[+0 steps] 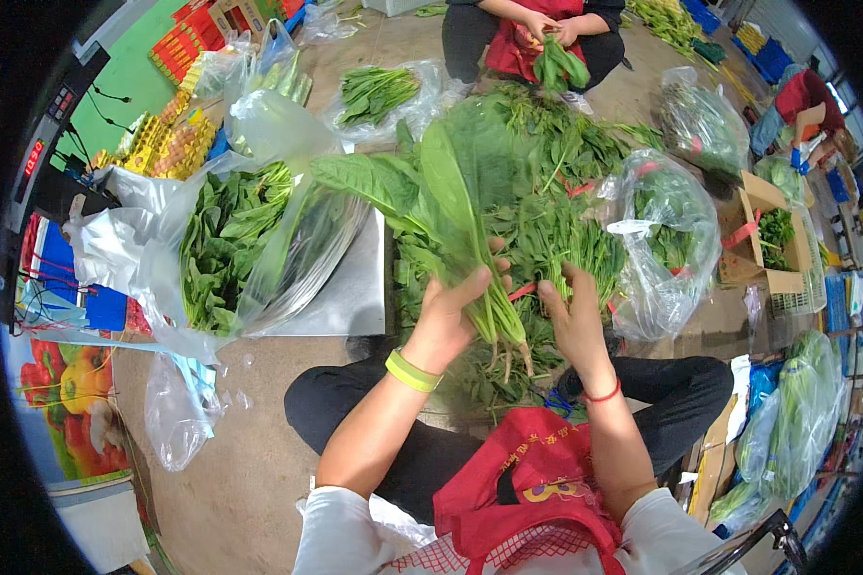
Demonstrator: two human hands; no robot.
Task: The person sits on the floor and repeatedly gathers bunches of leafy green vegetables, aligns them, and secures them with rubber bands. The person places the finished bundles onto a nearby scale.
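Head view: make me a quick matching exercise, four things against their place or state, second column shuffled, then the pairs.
Things
1. bare left hand
2. flat yellow-green wristband
3. thin red bracelet
4. open brown cardboard box

Place or state
A. around the right wrist
B. toward the picture's right edge, leafy greens inside
C. gripping a bunch of long green leaves
D. around the left wrist

Pairs: 1-C, 2-D, 3-A, 4-B

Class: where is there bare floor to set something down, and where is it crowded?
Bare floor lies between the clear plastic bag, the white platform and the person's left leg. Greens crowd the middle, towards the person opposite.
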